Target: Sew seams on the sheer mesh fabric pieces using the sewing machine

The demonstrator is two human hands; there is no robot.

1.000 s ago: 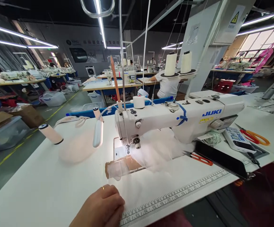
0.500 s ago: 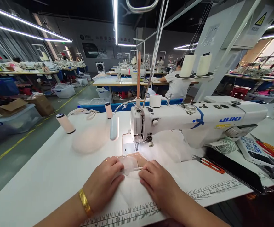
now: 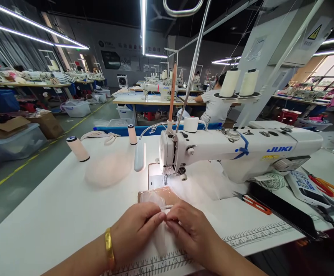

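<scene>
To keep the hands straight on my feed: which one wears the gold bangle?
The left hand: a gold bangle circles its wrist; the right hand, beside it, has a bare wrist.

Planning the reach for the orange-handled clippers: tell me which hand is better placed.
Right, probably. The right hand is nearer the clippers, which lie on its outer side; the left hand is farther away. Both appear to pinch sheer white fabric, so the right would first need to let go.
</scene>
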